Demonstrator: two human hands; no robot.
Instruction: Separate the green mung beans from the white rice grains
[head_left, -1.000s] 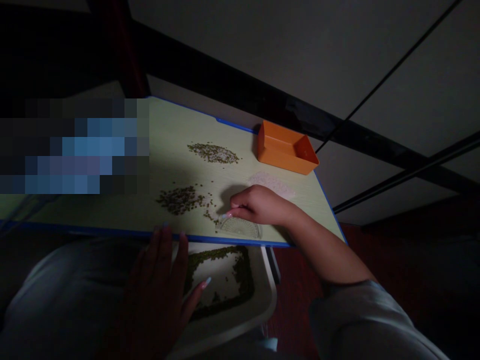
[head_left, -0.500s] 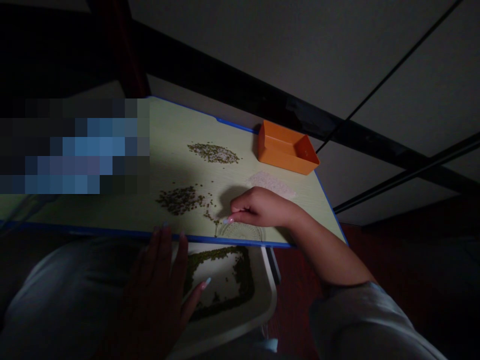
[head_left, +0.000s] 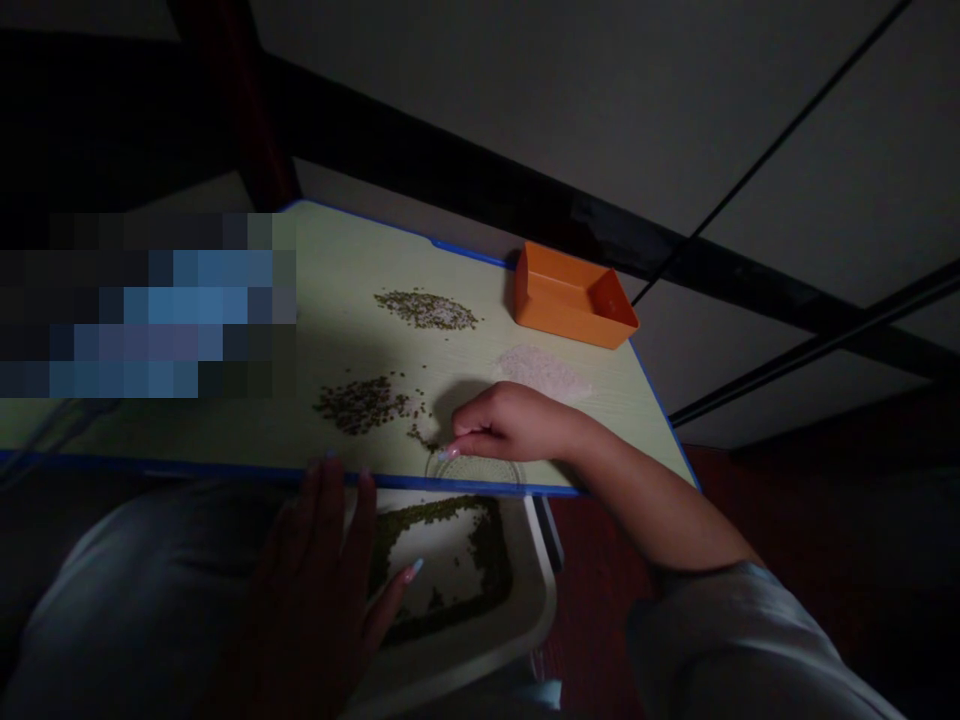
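My right hand [head_left: 502, 425] is low over a clear round ridged dish [head_left: 480, 472] at the table's near edge. Its fingers are curled in and the thumb presses against them; whatever they may hold is hidden. A few dark green beans [head_left: 420, 437] lie just left of the fingertips. Farther left is a pile of dark green beans with some pale grains [head_left: 367, 403]. My left hand [head_left: 315, 570], in shadow, has its fingers apart and holds nothing. Its fingertips reach the table edge, beside a white tub [head_left: 546, 590] with green beans around its inside.
On the pale table [head_left: 622, 440] with blue edging, an orange box [head_left: 577, 310] stands at the far right. A pile of white grains [head_left: 536, 368] lies before it, and a mixed green-and-white pile [head_left: 427, 309] farther back. A blurred-out patch [head_left: 150, 310] covers the left side.
My right hand has shifted slightly left and toward me, closer to the loose beans by the dish. My left hand stays in place.
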